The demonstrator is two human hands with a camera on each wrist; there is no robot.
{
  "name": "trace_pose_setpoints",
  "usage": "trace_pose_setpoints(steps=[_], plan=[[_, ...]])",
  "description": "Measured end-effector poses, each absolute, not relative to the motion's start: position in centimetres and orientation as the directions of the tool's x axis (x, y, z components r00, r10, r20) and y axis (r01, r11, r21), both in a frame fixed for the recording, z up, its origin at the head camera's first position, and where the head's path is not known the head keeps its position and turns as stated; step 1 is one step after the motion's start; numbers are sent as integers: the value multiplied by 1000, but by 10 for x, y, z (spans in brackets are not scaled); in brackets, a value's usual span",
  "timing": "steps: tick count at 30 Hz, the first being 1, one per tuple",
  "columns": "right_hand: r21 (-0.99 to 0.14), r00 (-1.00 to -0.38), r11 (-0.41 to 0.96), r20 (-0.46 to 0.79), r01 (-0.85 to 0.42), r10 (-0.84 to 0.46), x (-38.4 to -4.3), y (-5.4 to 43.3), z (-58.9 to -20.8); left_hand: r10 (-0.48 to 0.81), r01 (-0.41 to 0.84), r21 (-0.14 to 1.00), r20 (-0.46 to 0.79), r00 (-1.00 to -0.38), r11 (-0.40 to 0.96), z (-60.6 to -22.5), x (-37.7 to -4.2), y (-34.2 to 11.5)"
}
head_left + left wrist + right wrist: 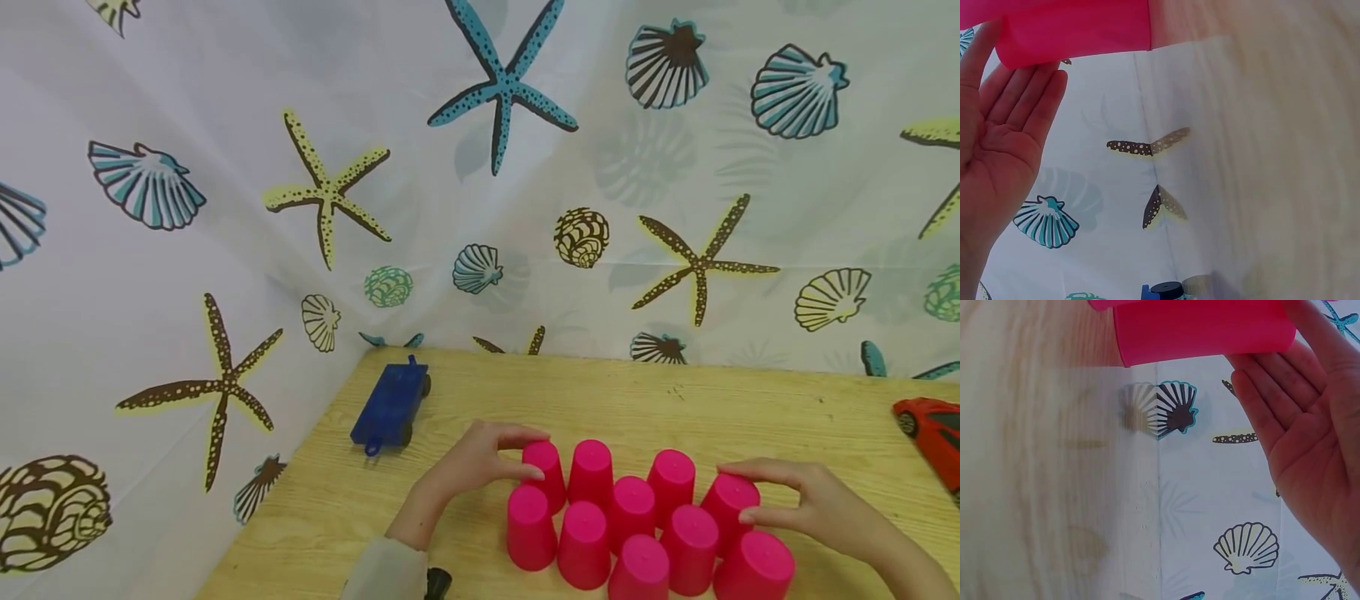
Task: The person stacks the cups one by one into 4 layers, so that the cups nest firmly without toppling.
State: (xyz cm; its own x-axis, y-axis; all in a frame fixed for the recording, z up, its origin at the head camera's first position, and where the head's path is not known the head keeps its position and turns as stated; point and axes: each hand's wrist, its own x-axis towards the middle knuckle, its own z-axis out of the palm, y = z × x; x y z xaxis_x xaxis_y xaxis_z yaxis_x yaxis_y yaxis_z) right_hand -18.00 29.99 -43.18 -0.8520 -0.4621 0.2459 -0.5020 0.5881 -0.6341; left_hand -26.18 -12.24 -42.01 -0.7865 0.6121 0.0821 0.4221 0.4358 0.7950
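Several bright pink plastic cups stand upside down in a tight cluster on the wooden table. At the cluster's far left, my left hand (pixel 480 454) holds a pink cup (pixel 549 477) near its closed top, thumb in front and fingers behind. My right hand (pixel 813 504) grips another pink cup (pixel 729 507) the same way on the right side. The left wrist view has that left cup (pixel 1079 31) between thumb and fingers, and the right wrist view shows the right cup (pixel 1204 331). Between the hands are more cups, such as a front cup (pixel 640 575).
A blue toy trailer (pixel 390 406) with black wheels is at the table's back left. At the right edge sits a red toy car (pixel 937 437). A white curtain (pixel 420 192) printed with shells and starfish borders the table (pixel 465 387) behind and left. A small black object (pixel 437 583) lies near my left sleeve.
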Motion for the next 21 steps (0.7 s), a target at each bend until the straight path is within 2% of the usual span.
trace_pose_setpoints(steps=[7, 11, 17, 21], plan=[[-630, -855, 595, 251, -500, -453, -180, 300, -432, 515, 442, 729, 143, -845, 523, -416, -260, -126], [-636, -857, 591, 247, -496, -452, -179, 300, -433, 419, 483, 681, 275, -865, 550, -409, -261, -129], [-640, -865, 598, 239, -483, -442, -179, 301, -433, 311, 599, 598, 520, -796, 533, -395, -266, -128], [-649, -860, 584, 242, -487, -448, -180, 300, -433, 265, 649, 561, 616, -742, 514, -391, -273, -122]])
